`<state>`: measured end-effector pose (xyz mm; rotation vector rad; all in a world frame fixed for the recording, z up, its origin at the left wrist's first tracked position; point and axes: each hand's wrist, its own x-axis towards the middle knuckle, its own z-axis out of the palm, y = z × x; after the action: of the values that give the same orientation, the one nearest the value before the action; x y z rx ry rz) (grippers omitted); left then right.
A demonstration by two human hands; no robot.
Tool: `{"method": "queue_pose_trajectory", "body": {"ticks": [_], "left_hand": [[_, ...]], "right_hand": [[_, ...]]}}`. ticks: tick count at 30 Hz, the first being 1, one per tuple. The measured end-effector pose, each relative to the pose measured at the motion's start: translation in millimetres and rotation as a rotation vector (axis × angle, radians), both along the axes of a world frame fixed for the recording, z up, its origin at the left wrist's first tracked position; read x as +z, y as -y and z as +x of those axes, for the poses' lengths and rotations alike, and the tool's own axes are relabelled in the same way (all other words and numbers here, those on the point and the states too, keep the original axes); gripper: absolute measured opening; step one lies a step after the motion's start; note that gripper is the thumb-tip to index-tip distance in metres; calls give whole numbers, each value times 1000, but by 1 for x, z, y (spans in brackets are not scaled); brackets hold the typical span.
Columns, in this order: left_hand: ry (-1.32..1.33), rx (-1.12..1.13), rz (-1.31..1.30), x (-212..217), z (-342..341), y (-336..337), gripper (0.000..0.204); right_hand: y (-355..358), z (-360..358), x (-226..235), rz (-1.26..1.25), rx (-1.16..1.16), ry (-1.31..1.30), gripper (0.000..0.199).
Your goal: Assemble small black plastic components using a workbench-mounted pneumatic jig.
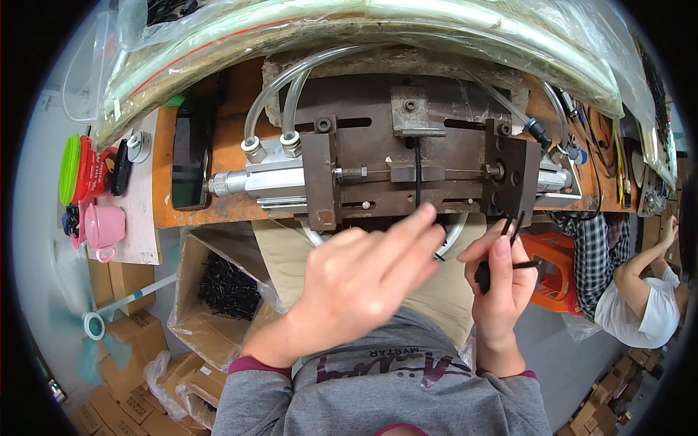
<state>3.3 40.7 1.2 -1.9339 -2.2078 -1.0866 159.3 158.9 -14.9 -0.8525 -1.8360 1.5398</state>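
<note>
A thin black strip (418, 174) stands across the middle of a brown metal fixture (378, 196), passing over a small grey block (402, 172). My left hand (363, 280) is just in front of it, fingers stretched out and slightly smeared by motion; its thumb is hidden. A small black tip (440, 256) shows below those fingers, and I cannot tell whether it belongs to the same strip. At the fixture's right front corner, my right hand (502, 283) is closed round several black strips (518, 227), which poke out between the fingers.
Air cylinders (276, 182) with clear hoses (291, 80) flank the fixture. A phone (190, 152) lies on the bench's left. Below it, an open carton (218, 291) holds many black pieces. An orange stool (549, 269) and another person (640, 305) are to the right.
</note>
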Motion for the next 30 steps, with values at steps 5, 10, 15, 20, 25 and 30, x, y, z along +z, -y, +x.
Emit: {"method": "queue_pose_trajectory", "body": {"ticks": [5, 10, 15, 20, 25, 30], "left_hand": [[94, -136, 197, -5, 15, 1, 30], [148, -150, 263, -10, 13, 4, 26], [251, 23, 185, -13, 13, 3, 31], [7, 79, 57, -20, 10, -2, 32], [-118, 128, -23, -19, 11, -7, 28], [-130, 127, -56, -12, 6, -10, 27]], "right_hand": [[8, -8, 8, 63, 166, 128, 36], [6, -13, 14, -101, 224, 90, 39], [3, -13, 5, -207, 136, 37, 43], [-3, -3, -7, -127, 133, -29, 54], [1, -7, 1, -181, 130, -50, 54], [-2, 0, -1, -79, 180, -38, 51]]}}
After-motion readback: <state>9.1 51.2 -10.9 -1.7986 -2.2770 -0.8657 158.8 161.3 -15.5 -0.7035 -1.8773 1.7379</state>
